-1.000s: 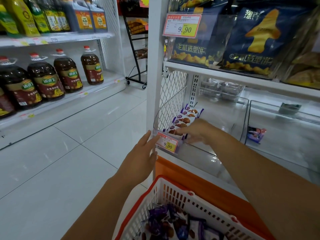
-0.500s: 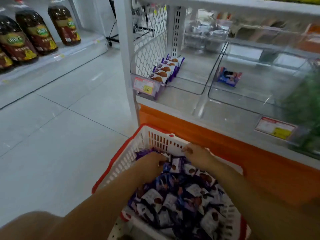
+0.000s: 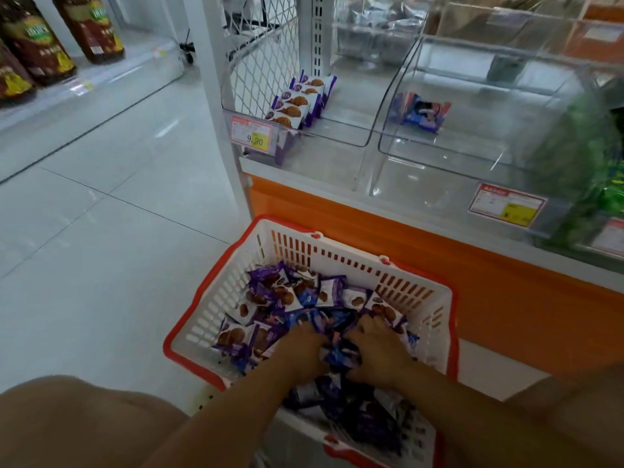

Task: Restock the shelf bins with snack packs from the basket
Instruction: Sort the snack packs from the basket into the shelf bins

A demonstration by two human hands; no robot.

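Both hands are down in the basket (image 3: 337,255), below the shelf. The right hand (image 3: 378,349) curls its fingers over purple snack packs (image 3: 287,298). The left hand (image 3: 304,349) has its fingertips buried in the pile, so its grip can't be told. Best to grab a small squared-up stack and set it beside the row (image 3: 297,103) in the left clear bin (image 3: 337,138).

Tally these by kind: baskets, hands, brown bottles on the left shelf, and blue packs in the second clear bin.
basket: 1
hands: 2, left hand and right hand
brown bottles: 3
blue pack in the second clear bin: 1
Total: 7
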